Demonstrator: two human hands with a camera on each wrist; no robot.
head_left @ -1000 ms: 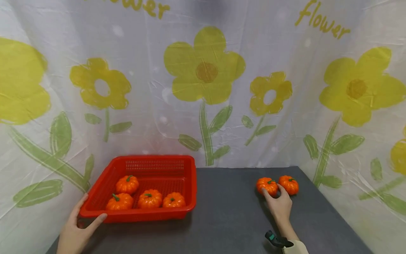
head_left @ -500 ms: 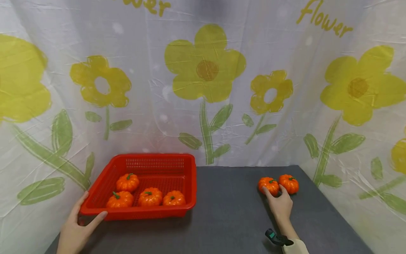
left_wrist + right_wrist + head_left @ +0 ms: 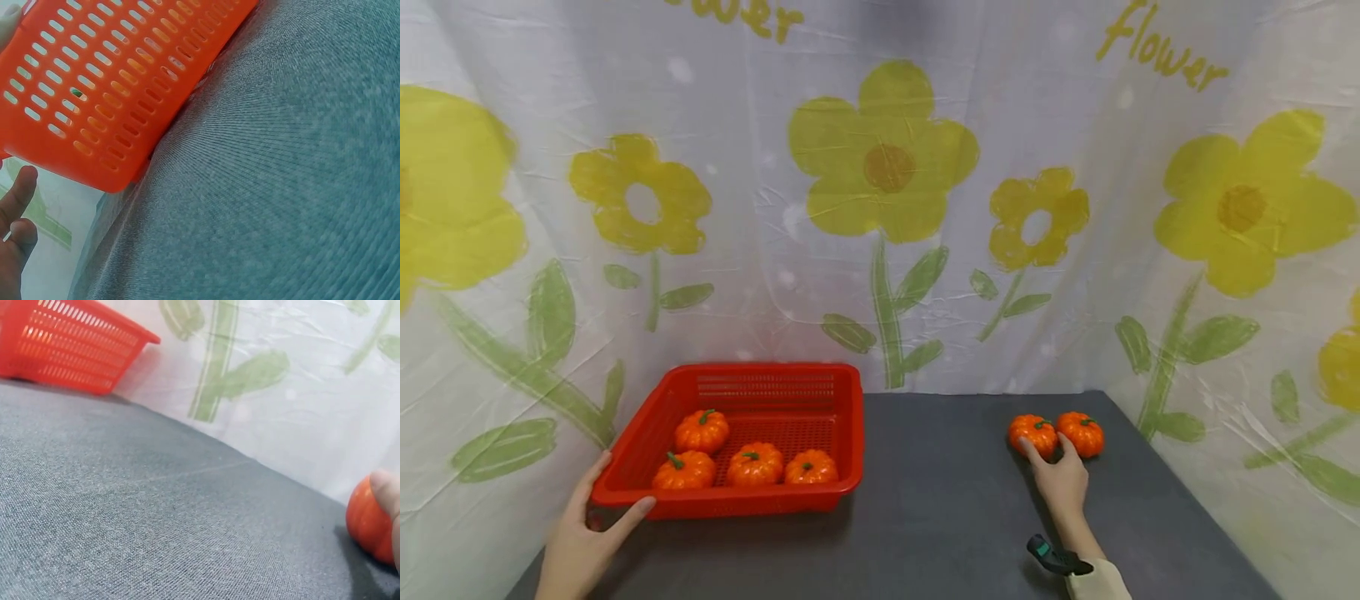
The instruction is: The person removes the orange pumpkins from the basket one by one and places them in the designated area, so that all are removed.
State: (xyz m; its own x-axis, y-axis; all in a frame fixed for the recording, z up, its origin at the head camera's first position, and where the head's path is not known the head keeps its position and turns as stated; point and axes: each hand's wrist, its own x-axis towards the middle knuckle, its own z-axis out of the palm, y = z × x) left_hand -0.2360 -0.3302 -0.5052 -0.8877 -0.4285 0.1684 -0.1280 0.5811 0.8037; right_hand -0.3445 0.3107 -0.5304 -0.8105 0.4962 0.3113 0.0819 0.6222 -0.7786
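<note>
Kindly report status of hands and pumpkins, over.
Left hand at basket corner. Right hand grips pumpkin outside basket. Second pumpkin close beside; no obstacle seen toward basket.

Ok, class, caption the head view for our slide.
Left hand at a red basket of four orange pumpkins; right hand gripping one of two more on the dark table.

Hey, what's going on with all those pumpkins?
A person is using both hands. The left hand rests at the near left corner of a red rectangular plastic basket, where four round, shiny orange pumpkins lie. The right hand has its thumb and fingers on a fifth round orange pumpkin, which looks to be on the dark grey table. A sixth round orange pumpkin sits beside that one, not held.
</note>
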